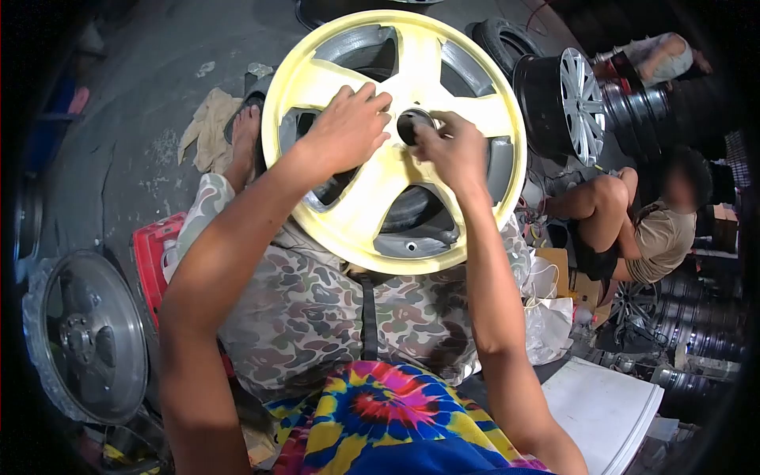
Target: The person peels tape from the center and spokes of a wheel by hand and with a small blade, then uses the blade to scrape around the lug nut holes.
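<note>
A pale yellow wheel rim (417, 59) with broad spokes and grey inner barrel faces me, tilted up against my knees. My left hand (348, 131) lies on the face of the rim, left of the centre hole, with its fingers spread. Just right of that hole (410, 127) is my right hand (457, 150), its fingers bent inward and slightly blurred. Anything pinched between those fingertips is too small or hidden to name. Behind the spokes a dark tire (408, 207) shows through the openings.
A bare silver rim (91, 340) stands at the left, near a red crate (157, 257). A beige cloth (210, 131) lies by my foot. At right are a black-and-silver wheel (582, 107), a seated person (653, 237), a white panel (602, 408) and stacked rims (697, 321).
</note>
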`<state>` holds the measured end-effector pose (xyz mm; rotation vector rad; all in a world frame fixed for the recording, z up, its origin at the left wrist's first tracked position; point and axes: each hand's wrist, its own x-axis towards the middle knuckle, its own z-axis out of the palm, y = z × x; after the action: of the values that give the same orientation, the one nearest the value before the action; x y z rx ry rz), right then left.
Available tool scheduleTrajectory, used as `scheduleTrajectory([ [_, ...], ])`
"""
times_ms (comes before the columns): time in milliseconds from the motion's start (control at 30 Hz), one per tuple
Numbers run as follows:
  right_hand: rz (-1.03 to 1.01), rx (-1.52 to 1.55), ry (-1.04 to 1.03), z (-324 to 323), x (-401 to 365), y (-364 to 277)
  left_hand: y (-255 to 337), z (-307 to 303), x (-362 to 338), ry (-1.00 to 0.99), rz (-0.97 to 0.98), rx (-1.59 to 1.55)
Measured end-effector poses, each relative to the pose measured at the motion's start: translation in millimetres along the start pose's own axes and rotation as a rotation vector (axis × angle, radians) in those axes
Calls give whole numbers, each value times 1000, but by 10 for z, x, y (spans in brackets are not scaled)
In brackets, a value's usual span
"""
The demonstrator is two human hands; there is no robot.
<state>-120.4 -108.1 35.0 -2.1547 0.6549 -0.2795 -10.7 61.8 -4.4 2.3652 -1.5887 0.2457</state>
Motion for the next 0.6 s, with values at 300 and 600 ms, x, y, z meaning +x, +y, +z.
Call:
scheduleTrajectory([
  [300, 370, 378, 446, -699, -1373, 1375, -779, -101, 455, -30, -360, -238],
  [600, 607, 966, 809, 395, -1583, 911, -873, -46, 471, -45, -605, -160],
])
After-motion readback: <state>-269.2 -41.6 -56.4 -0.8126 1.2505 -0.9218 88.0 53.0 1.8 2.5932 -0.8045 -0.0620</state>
